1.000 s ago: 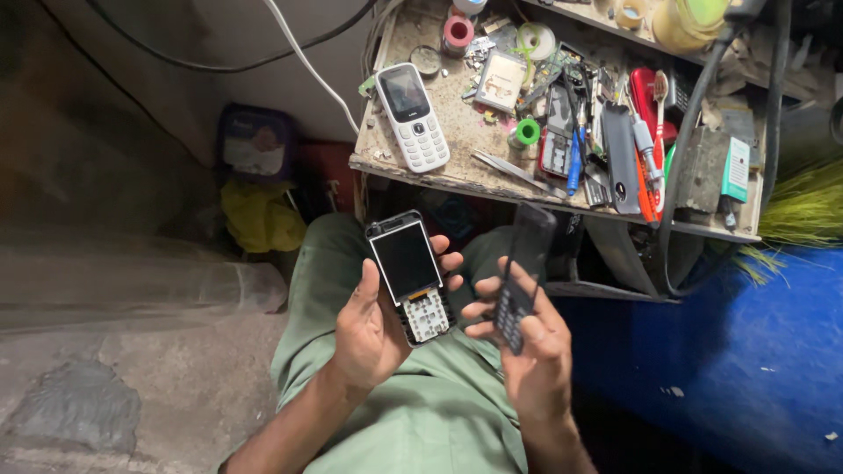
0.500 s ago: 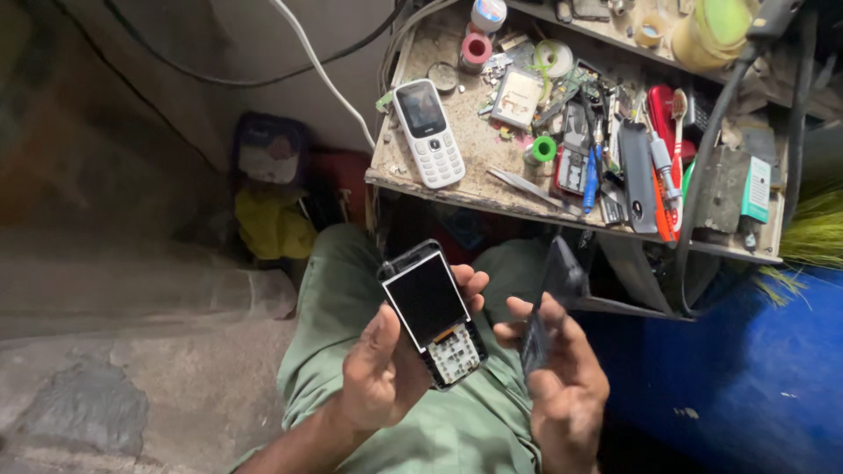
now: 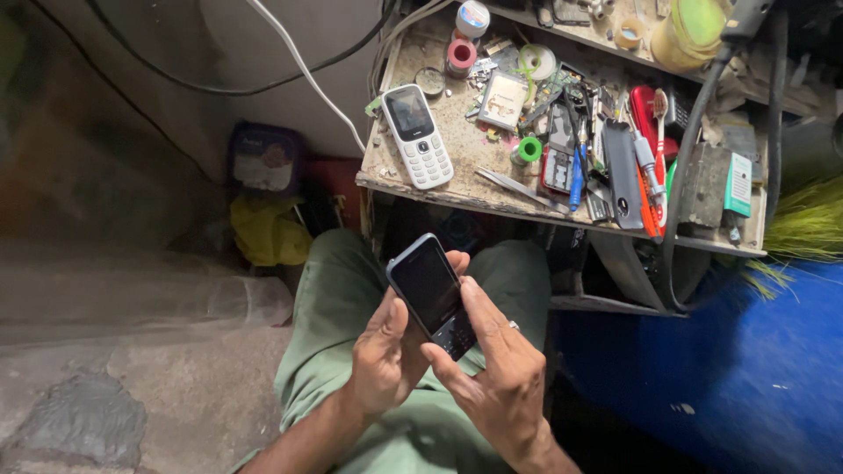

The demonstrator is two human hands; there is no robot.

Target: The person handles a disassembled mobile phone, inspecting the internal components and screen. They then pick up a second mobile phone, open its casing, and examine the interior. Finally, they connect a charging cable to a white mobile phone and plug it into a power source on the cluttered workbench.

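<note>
Dark phone (image 3: 432, 291) sits over the lap, screen up and blank, tilted toward the bench. Left hand (image 3: 386, 355) grasps it from the side, fingers curled behind. Right hand (image 3: 496, 373) clasps the lower end, thumb lying along the right edge by the keypad. Both hands wrapped on the same phone, above green trousers (image 3: 338, 307). Up on the cluttered bench (image 3: 457, 180) lies a white phone (image 3: 418, 134), well apart, with a green roll (image 3: 527, 150) and a toothbrush (image 3: 660, 132) among the tools
</note>
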